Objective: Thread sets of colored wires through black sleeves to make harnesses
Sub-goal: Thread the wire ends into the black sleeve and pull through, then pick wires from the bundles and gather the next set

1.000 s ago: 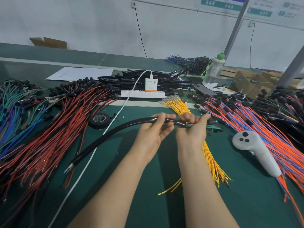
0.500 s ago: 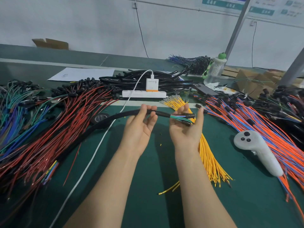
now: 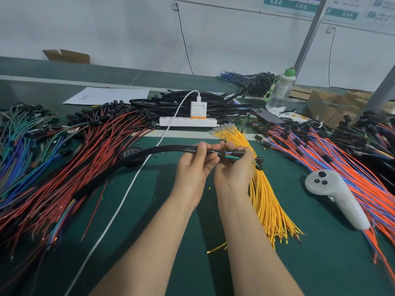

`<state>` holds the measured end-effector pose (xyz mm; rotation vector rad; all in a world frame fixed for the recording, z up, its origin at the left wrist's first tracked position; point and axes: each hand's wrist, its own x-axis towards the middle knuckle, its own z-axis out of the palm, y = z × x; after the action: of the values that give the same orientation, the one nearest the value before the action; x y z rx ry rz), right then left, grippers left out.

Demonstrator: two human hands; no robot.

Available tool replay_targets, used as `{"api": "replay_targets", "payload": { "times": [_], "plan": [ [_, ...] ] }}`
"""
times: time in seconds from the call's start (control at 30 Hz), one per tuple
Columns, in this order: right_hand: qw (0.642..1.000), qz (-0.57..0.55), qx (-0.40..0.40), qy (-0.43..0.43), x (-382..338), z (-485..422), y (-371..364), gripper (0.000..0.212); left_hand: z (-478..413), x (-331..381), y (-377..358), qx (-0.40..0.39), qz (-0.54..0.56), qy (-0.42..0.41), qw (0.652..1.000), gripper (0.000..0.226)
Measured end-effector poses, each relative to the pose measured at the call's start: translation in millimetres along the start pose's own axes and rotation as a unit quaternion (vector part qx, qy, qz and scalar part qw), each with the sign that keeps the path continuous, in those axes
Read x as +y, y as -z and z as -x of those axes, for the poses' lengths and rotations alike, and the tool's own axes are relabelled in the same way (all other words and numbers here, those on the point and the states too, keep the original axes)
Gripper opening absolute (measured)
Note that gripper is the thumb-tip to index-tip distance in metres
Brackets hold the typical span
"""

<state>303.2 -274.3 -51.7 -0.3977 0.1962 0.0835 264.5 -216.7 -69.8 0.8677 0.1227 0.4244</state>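
Above the middle of the table (image 3: 320, 263), our left hand (image 3: 196, 169) pinches the black sleeve (image 3: 166, 148) just behind its mouth; our right hand (image 3: 235, 171) curls its fingers round the colored wires (image 3: 229, 157) emerging there. We judge the sleeve light, limp and slick, the wires thin and floppy: grip both close to the mouth. Spare sleeves (image 3: 224, 103) lie toward the far edge.

black sleeve (image 3: 171, 149), yellow wires (image 3: 265, 199), green table (image 3: 320, 263), white controller (image 3: 337, 197)
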Motion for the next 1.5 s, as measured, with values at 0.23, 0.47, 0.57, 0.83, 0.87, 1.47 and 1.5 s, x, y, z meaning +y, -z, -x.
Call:
{"api": "replay_targets", "payload": {
  "times": [0.23, 0.47, 0.57, 0.83, 0.87, 1.47, 1.5],
  "plan": [
    [0.999, -0.027, 0.018, -0.021, -20.4, -3.4, -3.8, 0.035, 7.7, 31.8, 2.2, -0.050, -0.385, 0.078, 0.918, 0.028],
    [0.985, -0.164, 0.030, -0.050, -53.3, -11.6, -8.1, 0.034, 0.4, 84.8, -11.9, -0.174, -0.773, -0.114, 0.599, 0.030],
    [0.984, -0.170, 0.021, -0.042, -63.5, -9.8, -24.8, 0.030, -2.9, 86.1, -32.2, -0.235, -0.738, -0.071, 0.628, 0.021],
    [0.992, -0.096, -0.073, -0.046, -129.7, -11.2, -46.9, 0.061, -23.1, 101.8, -153.8, -0.289, -0.799, -0.201, 0.488, 0.027],
    [0.989, -0.089, -0.110, -0.042, -143.7, -8.9, -48.8, 0.074, -24.3, 103.8, -171.4, -0.277, -0.797, -0.227, 0.487, 0.027],
    [0.445, 0.713, 0.350, 0.414, -354.0, -26.6, 20.2, 0.036, -7.0, -124.1, -393.6, -0.299, -0.320, 0.104, 0.893, 0.036],
    [0.442, 0.728, 0.369, 0.372, -359.8, -35.6, 37.4, 0.034, -1.3, -145.3, -387.7, -0.334, -0.351, 0.143, 0.863, 0.037]
  ]
}}
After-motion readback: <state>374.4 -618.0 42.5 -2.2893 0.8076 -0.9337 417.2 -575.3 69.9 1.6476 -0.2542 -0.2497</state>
